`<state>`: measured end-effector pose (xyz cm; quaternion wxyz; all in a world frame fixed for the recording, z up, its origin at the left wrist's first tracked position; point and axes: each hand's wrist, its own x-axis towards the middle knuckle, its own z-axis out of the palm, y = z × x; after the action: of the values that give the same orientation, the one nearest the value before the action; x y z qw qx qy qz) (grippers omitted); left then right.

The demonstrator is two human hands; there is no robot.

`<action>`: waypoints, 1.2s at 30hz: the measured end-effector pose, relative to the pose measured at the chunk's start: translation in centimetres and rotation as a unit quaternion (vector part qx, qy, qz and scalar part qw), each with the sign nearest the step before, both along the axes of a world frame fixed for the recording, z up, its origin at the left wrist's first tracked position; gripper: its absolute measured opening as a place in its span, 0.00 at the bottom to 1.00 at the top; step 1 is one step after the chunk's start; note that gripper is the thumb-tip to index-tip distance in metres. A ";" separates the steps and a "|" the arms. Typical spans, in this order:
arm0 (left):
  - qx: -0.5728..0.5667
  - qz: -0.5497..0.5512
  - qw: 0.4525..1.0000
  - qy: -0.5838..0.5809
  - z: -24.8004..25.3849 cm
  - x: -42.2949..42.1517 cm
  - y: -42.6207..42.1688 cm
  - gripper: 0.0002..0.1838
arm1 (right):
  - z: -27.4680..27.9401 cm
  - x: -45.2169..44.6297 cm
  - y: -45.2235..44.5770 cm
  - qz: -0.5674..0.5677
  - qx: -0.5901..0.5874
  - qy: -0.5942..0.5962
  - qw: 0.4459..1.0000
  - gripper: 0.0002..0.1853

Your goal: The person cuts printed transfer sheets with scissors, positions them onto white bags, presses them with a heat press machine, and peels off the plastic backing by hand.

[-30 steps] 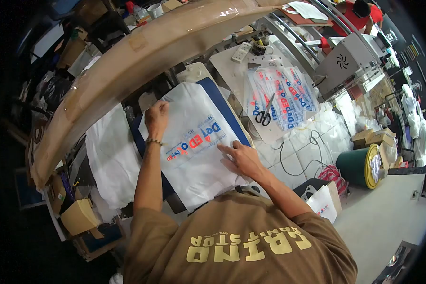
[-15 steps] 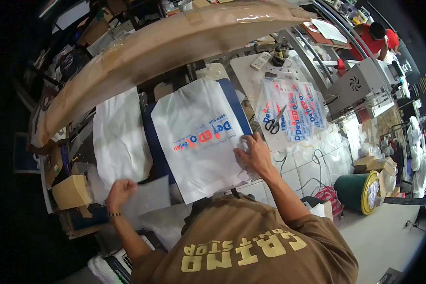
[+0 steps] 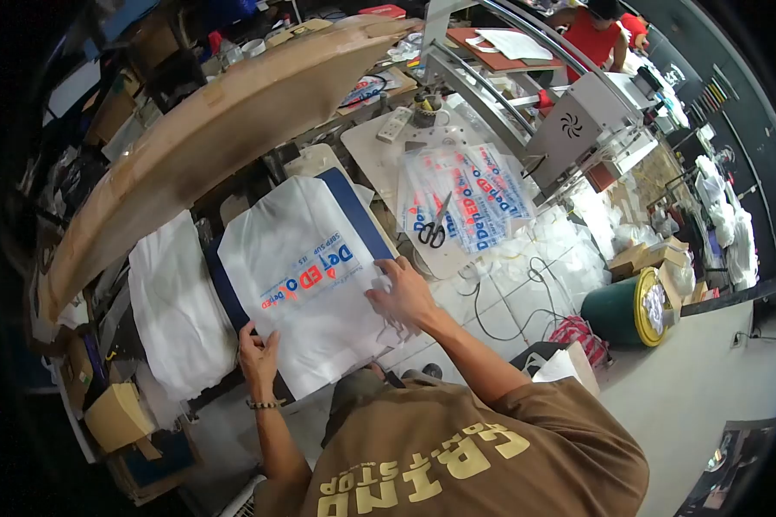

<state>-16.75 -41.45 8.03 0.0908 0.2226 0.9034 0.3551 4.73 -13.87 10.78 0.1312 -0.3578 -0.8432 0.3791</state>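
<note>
A white cloth piece, perhaps a bag, lies spread over a dark blue board. Blue and red lettering runs across it. My left hand is at the cloth's lower left edge, thumb and fingers apart. On the right edge rests my right hand, its fingers spread; the edge near it looks rumpled. Left of the board lies a stack of white cloth. Black-handled scissors rest on printed transfer sheets to the right.
A long wrapped brown panel arches behind the board. At the right stand a grey machine and a green bin with a yellow rim. Cables trail over the tiled floor. A person in red is at the far right.
My left hand has moved from the lower left, where it held a translucent sheet, to the cloth's left edge. That sheet no longer shows. My right hand stays on the right edge. The view has shifted.
</note>
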 end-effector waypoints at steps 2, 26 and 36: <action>0.040 0.017 0.999 -0.028 -1.7 -0.5 -0.6 0.30 | -0.3 0.6 0.4 0.024 -0.022 0.007 0.999 0.32; 0.241 -0.227 0.930 -0.158 6.5 3.2 7.8 0.37 | 3.6 -8.4 -5.4 0.084 -0.463 0.217 0.855 0.32; 0.267 -0.026 0.961 -0.064 6.9 5.1 5.1 0.14 | -0.2 -1.6 5.1 0.181 -0.175 0.156 0.955 0.16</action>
<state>-11.64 -36.36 14.90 0.0953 0.2389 0.7621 0.5942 3.10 -8.79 10.59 0.1253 -0.1535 -0.7831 0.5894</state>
